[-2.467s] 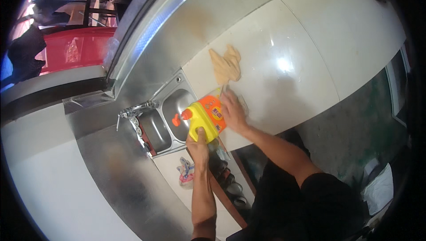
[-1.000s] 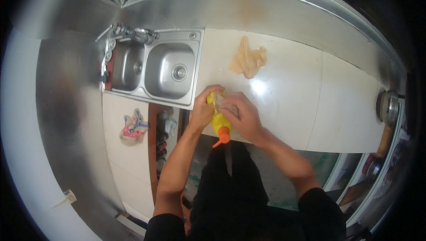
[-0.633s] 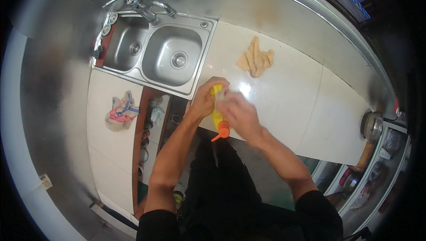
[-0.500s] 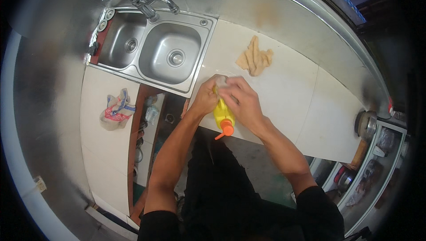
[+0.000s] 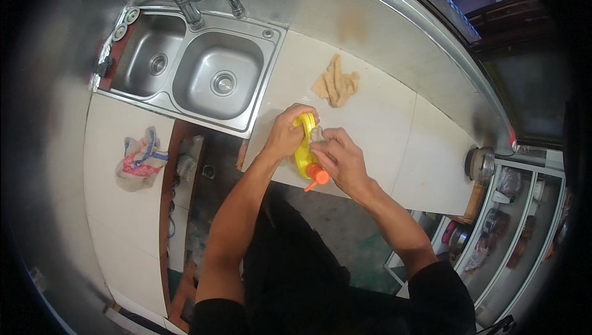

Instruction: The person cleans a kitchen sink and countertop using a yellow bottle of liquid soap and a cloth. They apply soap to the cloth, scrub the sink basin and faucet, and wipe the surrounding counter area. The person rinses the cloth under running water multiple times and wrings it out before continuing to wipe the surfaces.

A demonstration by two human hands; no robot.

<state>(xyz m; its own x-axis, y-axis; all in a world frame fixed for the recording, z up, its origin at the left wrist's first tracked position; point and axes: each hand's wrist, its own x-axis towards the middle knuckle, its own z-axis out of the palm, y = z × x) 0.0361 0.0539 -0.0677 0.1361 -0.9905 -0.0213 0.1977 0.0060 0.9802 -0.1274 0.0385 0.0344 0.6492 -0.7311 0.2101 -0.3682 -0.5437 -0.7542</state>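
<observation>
Head view — left grip (image 5: 287, 132) holds yellow bottle (image 5: 302, 158).

Left hand (image 5: 287, 134) gripped the yellow bottle (image 5: 302, 156) | right hand (image 5: 344, 158) held a pale cloth (image 5: 316, 133) against it, I saw | tan cloth (image 5: 336, 83) lay farther off | steel sink (image 5: 206, 54) stood far left

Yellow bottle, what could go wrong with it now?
The yellow bottle might slip from the left hand and drop, since its orange top is near the front edge of the counter. If that top is loose, which I can't tell, it could drip onto the dark trousers: its spout points their way.
</observation>
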